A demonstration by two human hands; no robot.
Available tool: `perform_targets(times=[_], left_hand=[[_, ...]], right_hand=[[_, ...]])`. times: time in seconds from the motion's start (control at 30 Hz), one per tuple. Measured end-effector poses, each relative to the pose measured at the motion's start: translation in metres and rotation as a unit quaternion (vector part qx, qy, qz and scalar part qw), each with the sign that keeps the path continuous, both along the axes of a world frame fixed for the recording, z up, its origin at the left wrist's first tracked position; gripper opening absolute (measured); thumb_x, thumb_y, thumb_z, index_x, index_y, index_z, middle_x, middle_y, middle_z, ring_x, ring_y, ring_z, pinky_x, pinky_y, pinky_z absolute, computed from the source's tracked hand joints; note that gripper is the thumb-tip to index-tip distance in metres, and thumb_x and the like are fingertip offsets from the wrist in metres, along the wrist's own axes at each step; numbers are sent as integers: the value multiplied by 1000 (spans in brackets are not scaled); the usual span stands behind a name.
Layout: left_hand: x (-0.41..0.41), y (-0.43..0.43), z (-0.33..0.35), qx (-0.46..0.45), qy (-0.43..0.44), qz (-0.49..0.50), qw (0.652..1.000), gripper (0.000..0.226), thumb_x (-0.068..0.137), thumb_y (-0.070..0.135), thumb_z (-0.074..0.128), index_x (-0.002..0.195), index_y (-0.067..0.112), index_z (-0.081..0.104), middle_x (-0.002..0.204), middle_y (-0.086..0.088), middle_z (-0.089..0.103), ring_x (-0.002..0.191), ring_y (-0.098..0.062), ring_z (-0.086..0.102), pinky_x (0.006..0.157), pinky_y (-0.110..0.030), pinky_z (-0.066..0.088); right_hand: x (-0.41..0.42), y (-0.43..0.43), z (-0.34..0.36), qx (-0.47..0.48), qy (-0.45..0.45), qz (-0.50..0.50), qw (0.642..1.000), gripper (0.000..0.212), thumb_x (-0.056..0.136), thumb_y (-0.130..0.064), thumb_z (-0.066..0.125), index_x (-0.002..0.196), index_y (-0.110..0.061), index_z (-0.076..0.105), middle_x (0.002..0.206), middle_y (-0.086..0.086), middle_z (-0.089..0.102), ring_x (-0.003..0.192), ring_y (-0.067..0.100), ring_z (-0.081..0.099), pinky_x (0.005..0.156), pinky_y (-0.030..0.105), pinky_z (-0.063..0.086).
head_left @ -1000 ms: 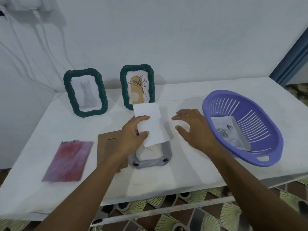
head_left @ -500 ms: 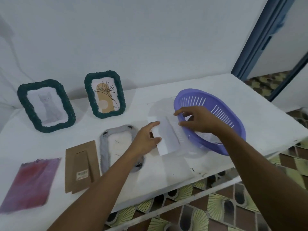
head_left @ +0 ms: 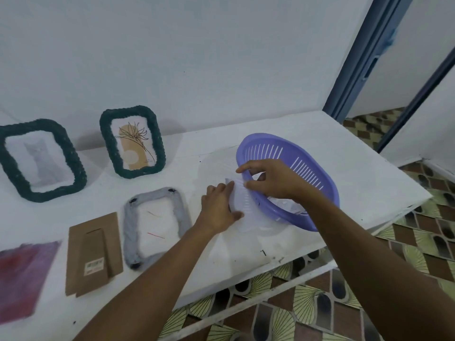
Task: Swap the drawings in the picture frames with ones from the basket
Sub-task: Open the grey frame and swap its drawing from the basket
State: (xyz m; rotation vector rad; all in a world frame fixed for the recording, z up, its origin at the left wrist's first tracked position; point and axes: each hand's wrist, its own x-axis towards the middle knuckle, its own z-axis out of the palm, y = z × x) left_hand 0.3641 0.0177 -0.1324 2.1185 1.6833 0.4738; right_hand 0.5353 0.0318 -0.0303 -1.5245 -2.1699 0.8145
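A purple slotted basket [head_left: 310,168] is tipped up on its edge at the right of the white table [head_left: 344,173]. My right hand [head_left: 269,179] grips its near rim between thumb and fingers. My left hand [head_left: 218,209] holds a white sheet [head_left: 240,205] against the outside of that rim. Papers [head_left: 283,204] lie low inside the basket, partly hidden. A grey picture frame [head_left: 181,212] lies open and face down, with its brown cardboard backing [head_left: 94,252] to its left. A red-purple drawing [head_left: 22,276] lies at the far left.
Two green frames stand against the wall, one with a cat drawing [head_left: 39,161] and one with a flower drawing [head_left: 133,141]. The table's front edge runs below my arms, above a patterned tile floor. A blue door frame [head_left: 357,57] stands at the right.
My view has swung right. My left hand carried the white sheet from over the grey frame to the basket. My right hand took the basket's rim and tipped it up.
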Motion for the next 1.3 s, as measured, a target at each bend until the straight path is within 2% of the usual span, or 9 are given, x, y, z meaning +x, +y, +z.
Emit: perform_targets(times=[0.1,0.27,0.47,0.63,0.7,0.83,0.93,1.13,1.3], left_hand=[[-2,0,-3,-2,71,10,997,82,78,62,64,147,30,32,150,-5,23,136,-28,17,106,-43,23],[-8,0,-7,-26,76,9,997,74,82,68,53,146,39,31,159,-7,-1,144,-29,-2,113,-46,12],[-14,5,5,-15,-98,58,993,60,88,44,62,142,25,43,147,-1,38,136,-24,30,109,-40,29],[-9,-1,32,-23,-345,90,934,42,99,34,50,140,30,42,123,8,59,103,3,54,81,-11,40],[-2,-2,40,-7,-351,73,933,47,97,38,53,141,32,41,116,13,59,101,2,56,79,-9,42],[5,-1,38,37,-310,43,949,45,90,32,66,132,21,55,125,4,62,105,-9,57,90,-30,51],[4,-1,35,54,-293,46,954,45,88,30,68,130,19,57,126,2,61,105,-8,55,90,-27,48],[6,-1,36,58,-288,49,955,47,88,31,68,131,19,56,128,2,60,109,-9,53,92,-27,46],[5,0,32,57,-284,51,956,48,88,34,68,132,20,56,129,2,59,111,-10,53,95,-32,49]], right_hand=[[-1,2,-6,22,-8,14,1000,36,86,-24,69,121,-31,62,118,-1,64,77,10,63,55,13,51],[-1,7,-19,21,-4,31,999,37,87,-28,69,123,-32,61,114,-1,65,80,16,67,55,16,55],[14,16,-19,1,68,-20,997,29,93,-26,59,121,-28,62,99,-4,73,78,9,70,66,33,61],[30,25,-33,29,-102,-60,993,36,87,-35,67,121,-26,60,108,0,69,91,16,66,83,33,53],[29,26,-44,4,-173,-61,983,47,82,-43,69,125,-26,57,116,2,66,99,22,63,87,38,52],[19,28,-54,15,-234,-55,971,63,74,-57,68,126,-25,53,117,1,61,101,23,58,85,41,53],[15,29,-56,41,-261,-54,963,61,73,-61,66,122,-26,53,111,0,61,95,23,58,81,40,54],[17,28,-58,53,-265,-66,960,64,74,-48,72,129,-26,48,116,1,62,99,24,60,84,41,55],[17,28,-61,29,-246,-68,966,73,68,-58,73,129,-27,46,120,1,60,101,23,58,86,41,54]])
